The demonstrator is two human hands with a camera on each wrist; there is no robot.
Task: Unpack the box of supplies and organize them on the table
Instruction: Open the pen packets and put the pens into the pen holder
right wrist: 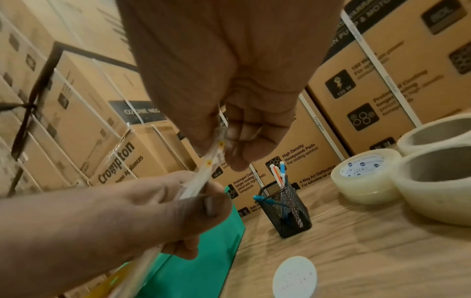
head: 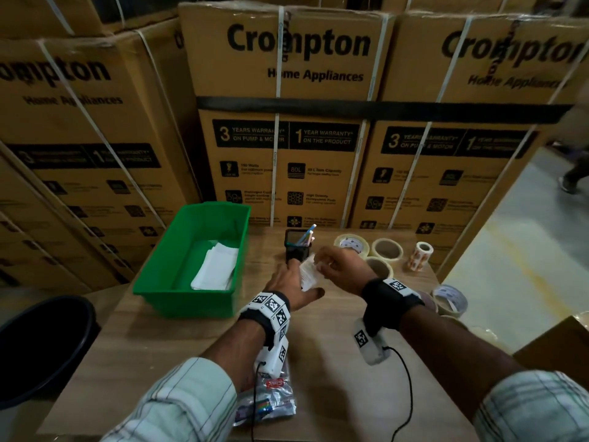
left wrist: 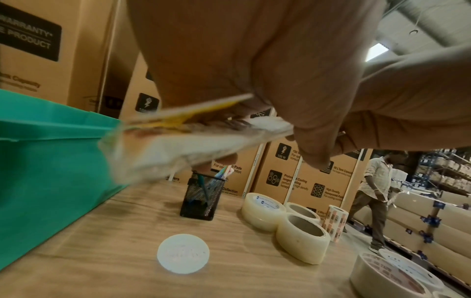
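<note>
Both hands hold one small flat clear packet (head: 307,273) of white and yellow contents above the middle of the wooden table (head: 178,339). My left hand (head: 301,280) grips its lower part between thumb and fingers. My right hand (head: 322,263) pinches its upper edge. In the left wrist view the packet (left wrist: 183,141) is blurred beneath the palm; in the right wrist view the packet (right wrist: 203,171) appears edge-on between the two hands. Just behind stands a black mesh pen holder (head: 298,247) with several pens. A green bin (head: 191,215) at left holds folded white sheets (head: 216,266).
Tape rolls (head: 387,248) and a sticker roll (head: 420,255) stand at back right, another tape roll (head: 449,298) nearer. A white disc (left wrist: 183,256) lies on the table. A plastic packet (head: 267,400) lies under my left forearm. A cardboard box (head: 554,339) is at right, a black tub (head: 41,346) at left. A person (left wrist: 377,191) walks beyond.
</note>
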